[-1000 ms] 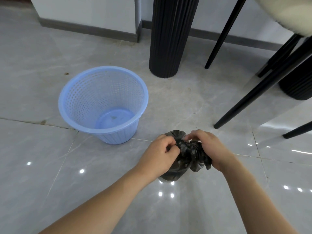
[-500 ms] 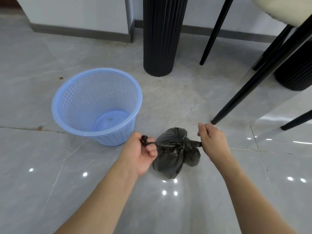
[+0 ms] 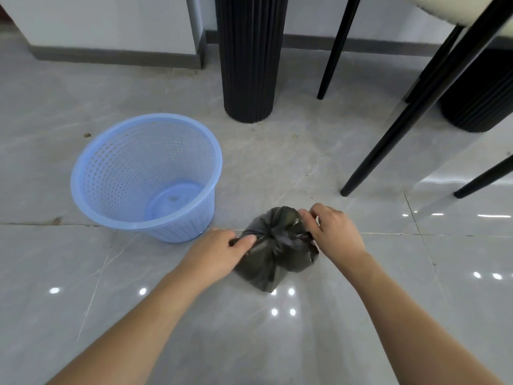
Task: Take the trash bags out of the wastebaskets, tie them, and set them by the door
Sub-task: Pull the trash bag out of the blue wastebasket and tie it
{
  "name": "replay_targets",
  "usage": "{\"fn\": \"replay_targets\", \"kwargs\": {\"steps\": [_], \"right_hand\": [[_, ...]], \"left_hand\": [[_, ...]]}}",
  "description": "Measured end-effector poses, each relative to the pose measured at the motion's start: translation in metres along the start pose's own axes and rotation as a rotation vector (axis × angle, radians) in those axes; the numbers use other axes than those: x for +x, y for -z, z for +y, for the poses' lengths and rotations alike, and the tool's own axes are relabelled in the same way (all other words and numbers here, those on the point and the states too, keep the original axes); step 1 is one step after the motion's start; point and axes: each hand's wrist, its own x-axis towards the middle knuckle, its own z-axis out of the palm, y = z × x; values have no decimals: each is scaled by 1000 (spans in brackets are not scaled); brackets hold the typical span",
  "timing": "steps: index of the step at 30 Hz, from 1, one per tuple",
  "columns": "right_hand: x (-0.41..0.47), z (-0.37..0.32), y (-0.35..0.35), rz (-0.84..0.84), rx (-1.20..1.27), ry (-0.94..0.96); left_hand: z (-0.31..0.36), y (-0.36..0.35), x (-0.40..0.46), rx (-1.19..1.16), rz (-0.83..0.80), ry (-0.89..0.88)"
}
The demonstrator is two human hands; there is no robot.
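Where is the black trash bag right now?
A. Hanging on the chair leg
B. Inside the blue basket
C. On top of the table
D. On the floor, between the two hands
D: the black trash bag sits on the grey floor, with the left hand and the right hand pinching its gathered top from either side; the blue basket beside it holds no bag.

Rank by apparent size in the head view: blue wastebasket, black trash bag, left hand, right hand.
1. blue wastebasket
2. black trash bag
3. left hand and right hand: alike, not ranked.
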Motion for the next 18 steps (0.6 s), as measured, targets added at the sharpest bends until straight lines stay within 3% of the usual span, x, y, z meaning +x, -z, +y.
{"fn": "replay_targets", "kwargs": {"steps": [3, 6, 9, 11, 13, 15, 18], "right_hand": [[0, -2, -2, -66, -57, -10], [6, -2, 4, -358, -60, -262], [5, -4, 21, -831, 208, -443], [2, -5, 25, -1004, 599, -515], [3, -8, 25, -946, 1081, -629], [8, -13, 19, -731, 1562, -800], [15, -28, 10, -393, 1842, -891]], "left_hand": [[-11, 3, 7, -9, -35, 128], [-7, -2, 14, 20, -64, 118], [-4, -1, 16, 60, 1, 12], [-5, -2, 16, 122, 31, -21], [-4, -5, 13, 225, 69, -48], [2, -7, 10, 288, 98, -121], [17, -11, 5, 277, 45, -232]]}}
